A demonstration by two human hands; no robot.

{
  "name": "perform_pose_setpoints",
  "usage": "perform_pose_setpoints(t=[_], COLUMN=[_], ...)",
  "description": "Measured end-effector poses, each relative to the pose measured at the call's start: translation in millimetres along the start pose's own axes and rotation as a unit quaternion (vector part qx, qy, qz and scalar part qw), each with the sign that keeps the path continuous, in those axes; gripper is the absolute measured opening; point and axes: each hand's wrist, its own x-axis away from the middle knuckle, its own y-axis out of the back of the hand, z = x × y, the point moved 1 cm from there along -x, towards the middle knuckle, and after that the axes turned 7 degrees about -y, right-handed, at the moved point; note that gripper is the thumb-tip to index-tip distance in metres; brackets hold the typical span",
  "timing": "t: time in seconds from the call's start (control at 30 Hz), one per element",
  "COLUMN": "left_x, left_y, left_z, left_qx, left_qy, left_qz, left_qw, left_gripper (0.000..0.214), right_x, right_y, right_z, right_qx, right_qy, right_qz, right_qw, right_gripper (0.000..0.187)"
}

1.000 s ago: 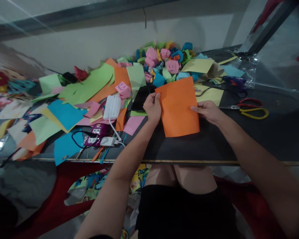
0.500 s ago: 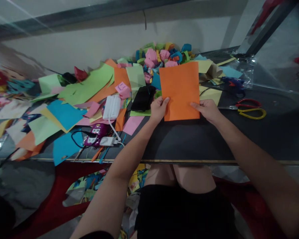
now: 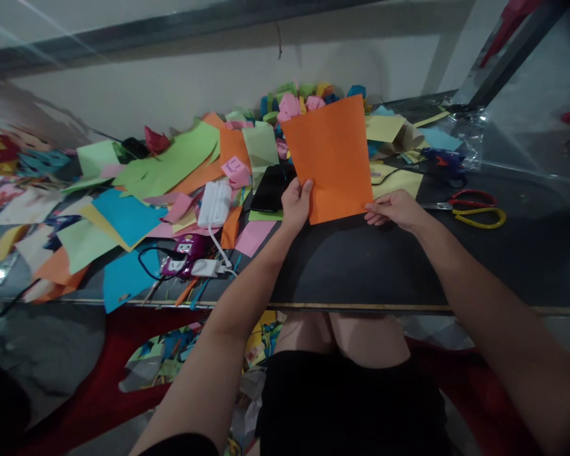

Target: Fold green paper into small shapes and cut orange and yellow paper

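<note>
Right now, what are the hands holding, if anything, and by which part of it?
An orange sheet of paper: the left hand grips the lower part of its left edge; the right hand pinches it near its lower right corner.

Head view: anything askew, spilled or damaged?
Yes. A blue sheet pokes past the front edge of the table, with a small hole or mark near its lower end; can't tell which. Paper scraps lie heaped below table level, possibly discards. The orange sheet between left hand and right hand looks intact.
</note>
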Motion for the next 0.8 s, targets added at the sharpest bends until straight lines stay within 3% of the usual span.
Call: perform_pose_setpoints(t=[0.27, 0.5, 0.67, 0.8], left_x=[5.1, 5.6, 6.8, 6.5], left_y=[-6.4, -4.7, -4.9, -6.6], left_z=[-0.5, -7.5, -6.3, -6.1], left_qx=[0.135, 0.140, 0.107, 0.083], left_qy=[0.082, 0.112, 0.073, 0.044], left_qz=[0.142, 0.179, 0.192, 0.214], left_qw=[0.977, 0.967, 0.973, 0.972], left_gripper=[0.068, 0.072, 0.067, 0.065], right_x=[1.1, -0.7, 0.4, 0.2], right_y=[2.1, 0.1, -0.9, 0.4], right_z=[0.4, 0.4, 1.9, 1.3], right_qx=[-0.042, -0.060, -0.072, -0.074], right_qy=[0.037, 0.077, 0.098, 0.115], right_qz=[-0.019, -0.052, -0.063, -0.072], right_qw=[0.998, 0.994, 0.991, 0.988], right_gripper=[0.042, 0.039, 0.030, 0.033])
